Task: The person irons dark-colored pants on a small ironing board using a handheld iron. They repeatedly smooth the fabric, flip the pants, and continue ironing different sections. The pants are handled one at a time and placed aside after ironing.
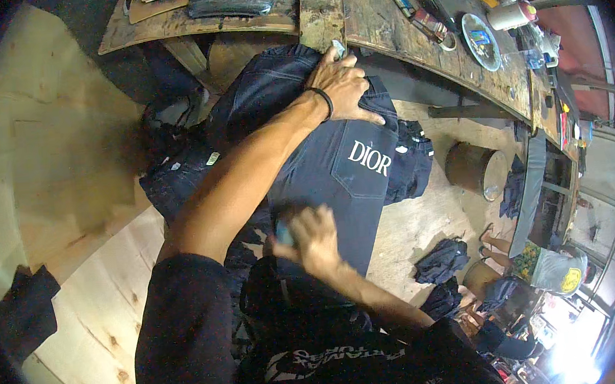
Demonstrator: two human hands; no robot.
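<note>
Dark denim jeans [327, 169] lie across my lap, with a back pocket bearing white printed lettering. At the far end my left hand [343, 88], a black band on its wrist, grips the jeans near the waist, fingers curled over and thumb spread toward the pocket. A small pale scrap [339, 48] shows by its fingertips. Lower down the same leg, my right hand [312, 238] is closed and smeared by motion. It holds a small light-blue piece [283, 232] against or just above the cloth; its exact kind is unclear.
A worn wooden workbench [412, 54] runs beyond the jeans, carrying a round dish [481, 41], tape rolls and a white spool [512, 15]. More dark denim [183, 176] is bunched at the left. A cylindrical stool [476, 171] and cloth heaps [441, 259] stand right, near other people.
</note>
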